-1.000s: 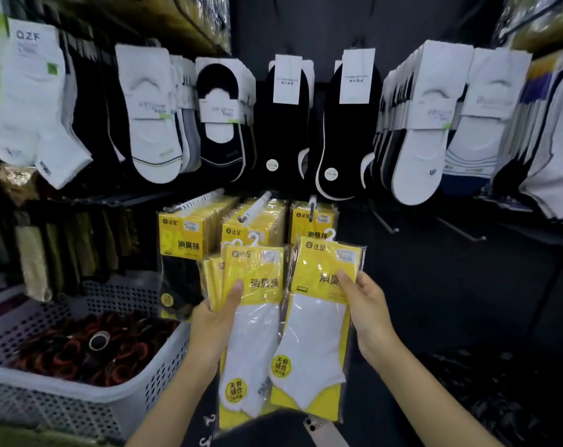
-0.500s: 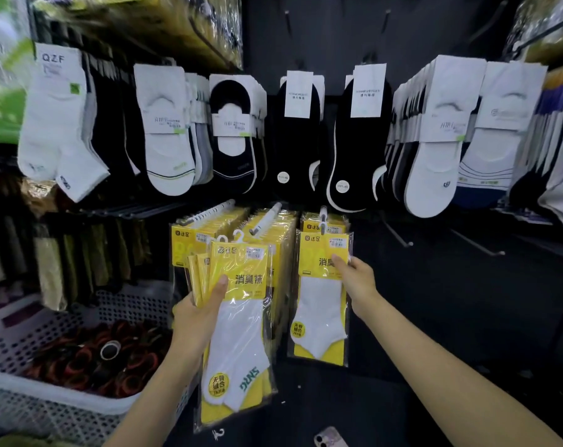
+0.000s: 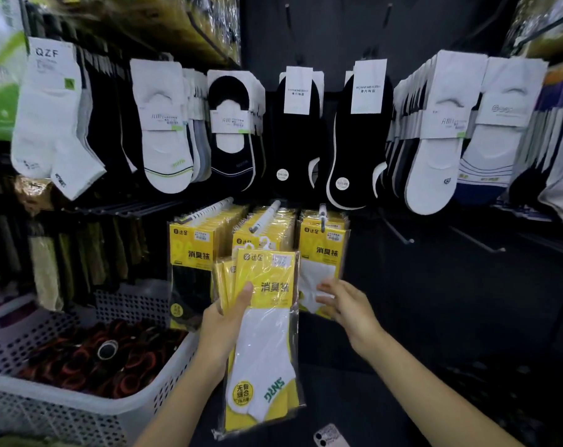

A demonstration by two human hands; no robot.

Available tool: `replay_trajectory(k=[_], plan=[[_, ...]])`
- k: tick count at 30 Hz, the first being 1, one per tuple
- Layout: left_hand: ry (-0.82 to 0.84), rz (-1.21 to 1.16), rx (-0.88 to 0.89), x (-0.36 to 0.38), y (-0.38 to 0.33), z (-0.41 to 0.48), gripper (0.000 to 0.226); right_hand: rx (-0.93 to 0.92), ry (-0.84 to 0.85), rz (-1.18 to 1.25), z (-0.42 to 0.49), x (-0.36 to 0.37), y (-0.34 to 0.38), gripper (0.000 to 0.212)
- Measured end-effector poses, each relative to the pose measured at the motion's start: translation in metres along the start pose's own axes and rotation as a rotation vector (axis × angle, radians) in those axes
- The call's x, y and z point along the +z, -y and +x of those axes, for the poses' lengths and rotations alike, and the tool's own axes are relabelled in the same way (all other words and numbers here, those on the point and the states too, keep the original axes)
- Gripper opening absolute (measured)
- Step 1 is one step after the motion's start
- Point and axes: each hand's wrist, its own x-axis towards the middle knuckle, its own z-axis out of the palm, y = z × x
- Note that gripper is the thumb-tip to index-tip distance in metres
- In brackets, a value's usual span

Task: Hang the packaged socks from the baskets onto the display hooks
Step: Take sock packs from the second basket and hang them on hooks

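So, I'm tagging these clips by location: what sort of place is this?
Probably a shop's sock aisle: carded socks hang in rows, hung yellow packets fill display hooks, and the left hand holds a packet stack.

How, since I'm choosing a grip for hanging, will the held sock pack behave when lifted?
Probably floppy: the sock pack is thin film, hanging below the left hand. Likely slippery: glossy glare. Seemingly light: one hand holds several.

A shop (racks of hung socks [image 3: 164,130]).
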Motion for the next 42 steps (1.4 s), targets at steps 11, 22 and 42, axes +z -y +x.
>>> replay_trajectory(k=[11, 22, 42], plan=[[0.095, 0.03, 0.041, 0.03, 0.001, -0.008, 0.029, -0.163, 0.128, 0.119, -0.044, 0.008, 0.006, 0.018], [-0.113, 0.127, 0.188, -0.006, -0.013, 0.011, 0.046, -0.273, -0.021, -0.026, -0.014, -0.015, 0.039, 0.012], [-0.072, 0.104, 0.194, -0.002, -0.009, 0.004, 0.051, -0.028, -0.468, -0.206, 0.059, -0.031, -0.006, 0.025]])
